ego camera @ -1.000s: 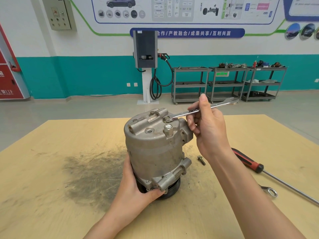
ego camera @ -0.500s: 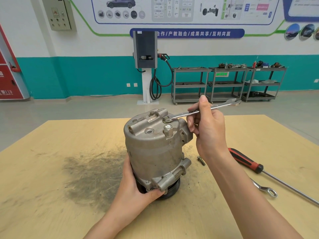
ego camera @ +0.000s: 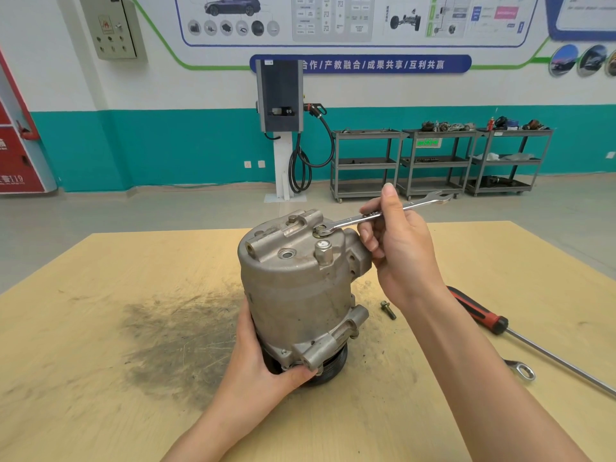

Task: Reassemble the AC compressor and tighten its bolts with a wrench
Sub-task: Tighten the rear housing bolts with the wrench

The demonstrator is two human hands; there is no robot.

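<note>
The compressor (ego camera: 300,288) stands on end near the middle of the counter (ego camera: 100,328), pulley (ego camera: 328,368) down and its long axis close to upright, leaning slightly toward the viewer. Its flat top cover faces up, with ports and a hex fitting (ego camera: 322,251) on it. Mounting lugs stick out low on the near right side.

The left hand (ego camera: 263,361) grips the compressor's lower left side, thumb curled under the near lug. The right hand (ego camera: 396,248) pinches the wrench (ego camera: 380,216) at mid-shank between thumb and fingers. The wrench lies nearly level, its long axis running from the top cover out to the right and away; its ring end sits over a bolt (ego camera: 320,229) at the far right edge of the cover, and its open end (ego camera: 438,196) points off past the hand.

On the counter just right of the compressor, beside the right wrist, lies a loose bolt (ego camera: 388,310). Farther right a screwdriver (ego camera: 500,328) with a red and black handle lies at a slant, its shaft running toward the right edge. A second wrench (ego camera: 521,370) lies between the screwdriver and the right forearm, which hides most of it. A dark smudge (ego camera: 176,338) stains the counter left of the compressor.

Beyond the counter stand a charging post (ego camera: 280,128) and three metal carts (ego camera: 440,161) against a teal and white wall.
</note>
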